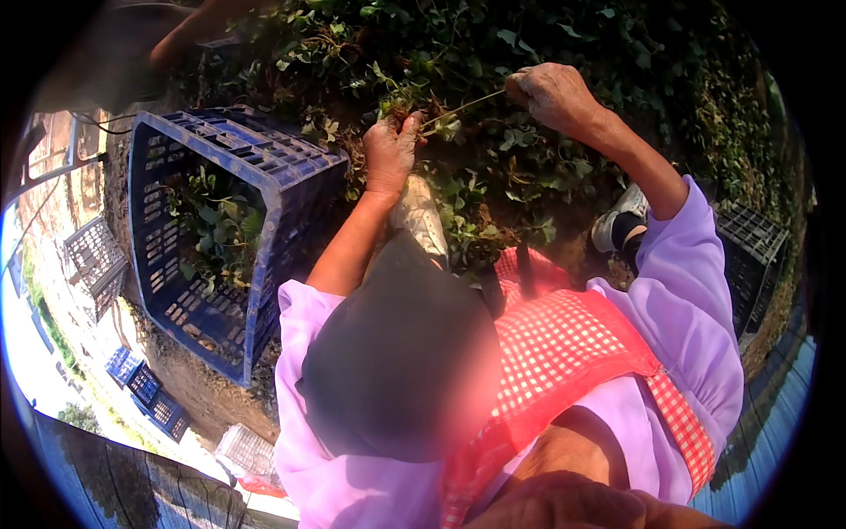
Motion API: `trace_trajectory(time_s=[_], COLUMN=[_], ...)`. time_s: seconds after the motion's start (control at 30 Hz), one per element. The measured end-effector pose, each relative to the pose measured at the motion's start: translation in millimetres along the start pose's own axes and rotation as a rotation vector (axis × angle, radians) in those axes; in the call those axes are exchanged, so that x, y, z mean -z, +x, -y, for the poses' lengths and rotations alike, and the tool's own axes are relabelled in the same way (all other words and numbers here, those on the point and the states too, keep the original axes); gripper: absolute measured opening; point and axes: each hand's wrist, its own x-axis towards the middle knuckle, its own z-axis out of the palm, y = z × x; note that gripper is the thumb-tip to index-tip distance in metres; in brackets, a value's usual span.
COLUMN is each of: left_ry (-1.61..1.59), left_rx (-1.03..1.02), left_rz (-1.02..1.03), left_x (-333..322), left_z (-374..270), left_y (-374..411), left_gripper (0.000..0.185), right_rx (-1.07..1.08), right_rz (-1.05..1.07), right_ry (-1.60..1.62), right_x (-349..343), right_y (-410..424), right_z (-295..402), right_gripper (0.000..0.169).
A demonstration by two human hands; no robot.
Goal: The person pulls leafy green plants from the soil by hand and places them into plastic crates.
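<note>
My left hand (pixel 390 153) grips a small leafy plant with brown roots (pixel 400 109). A thin pale stem (pixel 470 108) stretches taut from there to my right hand (pixel 554 96), whose closed fingers pinch its other end. Both hands look dusty with soil. Beneath and beyond them spreads a thick heap of green leafy plants (pixel 529 175), some with roots showing. Left of my left arm stands a large blue slatted plastic crate (pixel 254 221), its open side facing the left of the view, with leafy plants (pixel 221 221) inside.
Another person's arm (pixel 188 33) shows at the upper left. A dark crate (pixel 750 244) stands at the right, with blue crates (pixel 149 390) and pale crates (pixel 96 261) farther left. My shoes (pixel 420 215) are among the plants. A dark rounded shape (pixel 403 357) blocks the lower middle.
</note>
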Motion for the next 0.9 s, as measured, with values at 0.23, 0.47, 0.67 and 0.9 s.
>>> trace_trajectory(time_s=[0.23,0.47,0.67,0.9], left_ry=[-0.249,0.151,0.539,0.46], left_rx=[0.176,0.129,0.088,-0.397], left_rz=[0.556,0.379,0.14,-0.101], left_x=[-9,25,44,39], left_z=[-19,45,56,21], left_y=[-24,-12,6,-5], left_gripper=[0.024,0.024,0.02,0.017], right_rx=[-0.103,-0.21,-0.1,-0.594], right_rz=[0.111,0.172,0.039,0.149], right_ry=[-0.083,-0.55,0.009,1.018], right_x=[-3,1,-85,-122], right_y=[-8,-28,36,57], right_z=[-33,-102,-1,1], right_gripper=[0.008,0.012,0.029,0.019])
